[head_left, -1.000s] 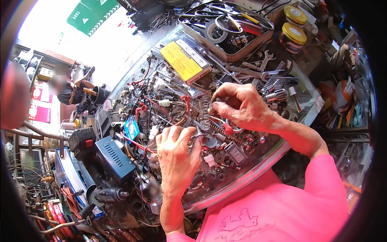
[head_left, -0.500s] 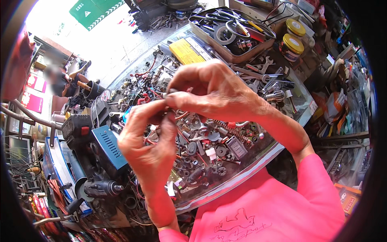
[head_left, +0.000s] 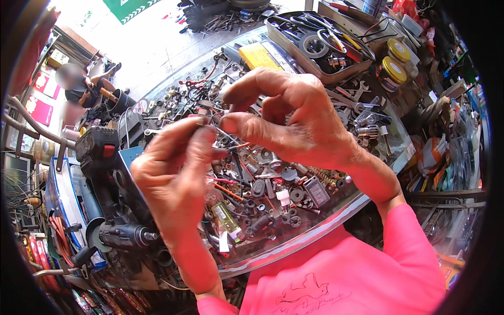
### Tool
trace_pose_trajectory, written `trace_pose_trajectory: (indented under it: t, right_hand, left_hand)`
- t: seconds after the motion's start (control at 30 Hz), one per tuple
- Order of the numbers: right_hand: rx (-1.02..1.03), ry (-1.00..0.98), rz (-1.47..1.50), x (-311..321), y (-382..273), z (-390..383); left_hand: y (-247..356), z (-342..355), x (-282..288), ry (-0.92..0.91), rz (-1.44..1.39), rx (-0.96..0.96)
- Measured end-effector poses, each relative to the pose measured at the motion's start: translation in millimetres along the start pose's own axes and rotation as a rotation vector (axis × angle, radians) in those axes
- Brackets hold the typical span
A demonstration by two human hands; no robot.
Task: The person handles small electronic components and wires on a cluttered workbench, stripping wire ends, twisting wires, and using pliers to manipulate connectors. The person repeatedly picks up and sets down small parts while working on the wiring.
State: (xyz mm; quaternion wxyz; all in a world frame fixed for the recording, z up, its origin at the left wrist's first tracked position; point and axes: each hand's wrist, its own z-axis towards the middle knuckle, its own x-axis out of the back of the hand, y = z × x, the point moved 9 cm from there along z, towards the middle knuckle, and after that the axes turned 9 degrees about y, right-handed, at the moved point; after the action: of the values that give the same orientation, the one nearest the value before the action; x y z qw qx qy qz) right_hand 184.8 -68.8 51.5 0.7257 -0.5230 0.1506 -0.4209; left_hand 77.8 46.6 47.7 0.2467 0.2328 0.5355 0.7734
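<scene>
My left hand [head_left: 176, 170] is closed, with thumb and forefinger pinched on a small metal part [head_left: 203, 112]. The part's top pokes out above the fingertips, and its exact kind is too small to tell. Just to the right, my right hand [head_left: 299, 115] has its thumb and forefinger apart, curved around a gap beside the part. I see nothing held in that gap. Both hands hover over a glass-topped counter [head_left: 283, 257] strewn with loose bolts, springs, wires and small fittings.
A tray of tools and tape [head_left: 328, 73] stands at the far right, near two yellow-lidded jars [head_left: 394, 71]. A yellow box [head_left: 262, 56] lies beside the tray. On the left are a cordless impact wrench [head_left: 123, 233] and a black battery tool [head_left: 98, 149]. A person [head_left: 79, 94] sits further off.
My hands have drawn apart, the left moving left and down, the right slightly right. The right fingertips have spread away from the small metal part, which stays in my left hand.
</scene>
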Motion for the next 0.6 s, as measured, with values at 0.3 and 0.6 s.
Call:
trace_pose_trajectory:
  t: [0.3,0.6]
  right_hand:
    - [0.173,-0.759,-0.552,-74,54,-51]
    - [0.265,-0.675,-0.610,-71,55,-50]
  left_hand:
    - [-5,20,46,0.187,-0.094,0.095]
    - [-7,20,40,0.143,-0.107,0.102]
